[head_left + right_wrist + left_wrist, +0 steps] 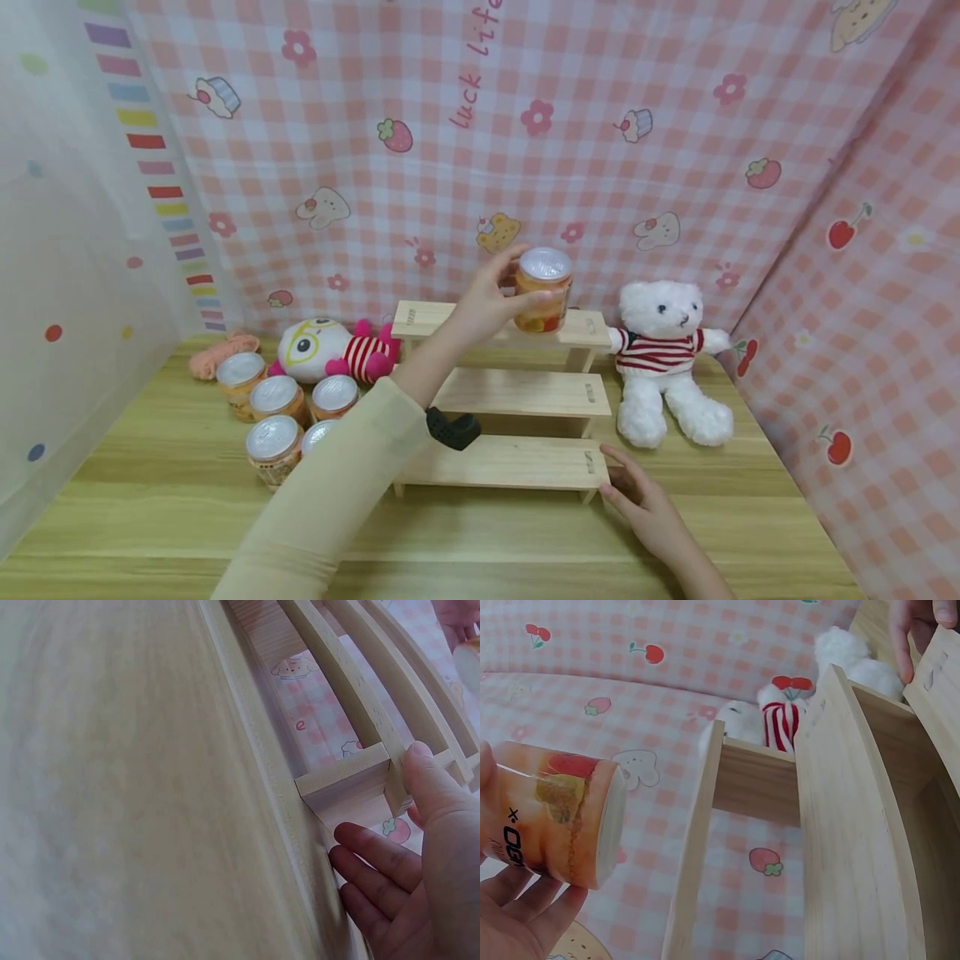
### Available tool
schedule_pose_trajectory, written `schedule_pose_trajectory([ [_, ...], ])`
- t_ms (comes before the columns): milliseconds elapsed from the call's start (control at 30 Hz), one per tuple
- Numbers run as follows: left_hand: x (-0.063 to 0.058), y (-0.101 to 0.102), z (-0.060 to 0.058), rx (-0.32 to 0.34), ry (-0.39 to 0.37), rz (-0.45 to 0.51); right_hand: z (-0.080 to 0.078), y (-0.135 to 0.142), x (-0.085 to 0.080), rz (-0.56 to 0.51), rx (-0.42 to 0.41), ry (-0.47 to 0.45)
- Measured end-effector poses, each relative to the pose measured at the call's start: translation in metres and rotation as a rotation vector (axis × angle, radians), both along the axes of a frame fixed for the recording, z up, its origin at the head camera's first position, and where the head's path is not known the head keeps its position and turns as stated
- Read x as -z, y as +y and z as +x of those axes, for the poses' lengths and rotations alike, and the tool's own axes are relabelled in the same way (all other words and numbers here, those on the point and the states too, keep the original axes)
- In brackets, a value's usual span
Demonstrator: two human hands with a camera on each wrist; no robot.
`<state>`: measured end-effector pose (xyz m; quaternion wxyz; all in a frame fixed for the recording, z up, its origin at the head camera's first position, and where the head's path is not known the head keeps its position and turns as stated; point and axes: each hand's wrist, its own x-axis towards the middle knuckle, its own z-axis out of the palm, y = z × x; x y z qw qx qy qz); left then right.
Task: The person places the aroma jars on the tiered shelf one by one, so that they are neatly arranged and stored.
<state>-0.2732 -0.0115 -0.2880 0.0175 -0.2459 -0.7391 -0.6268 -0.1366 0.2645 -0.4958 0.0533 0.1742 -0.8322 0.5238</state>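
My left hand (491, 296) grips an orange-labelled can (543, 292) with a silver lid, its fingers and thumb around the side. The can is upright, over or on the right part of the top board of a three-step wooden shelf (517, 392); contact cannot be told. In the left wrist view the can (551, 814) shows fruit pictures on its label. My right hand (648, 508) holds the right end of the lowest board. In the right wrist view its thumb (431, 780) presses the board's corner, the index finger is mostly hidden and the other fingers extend below.
Several similar cans (273, 437) stand left of the shelf, partly covered by my left sleeve. Behind them lie a pink-and-white plush toy (322, 350) and a pinkish item (222, 354). A white teddy bear (663, 362) sits right of the shelf. Checked cloth (525, 167) hangs behind.
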Motion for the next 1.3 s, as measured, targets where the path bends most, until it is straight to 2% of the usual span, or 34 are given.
schedule_pose_trajectory([
  [200,0.006,0.010,-0.009,-0.020,0.023,-0.023,0.001,0.000,-0.001,-0.011,0.002,-0.018],
  [667,0.016,0.017,-0.021,-0.042,-0.054,-0.051,0.000,-0.002,-0.004,-0.002,0.006,-0.025],
  [1300,0.023,0.022,-0.026,-0.067,-0.071,-0.083,0.001,-0.001,-0.002,0.005,0.013,-0.028],
])
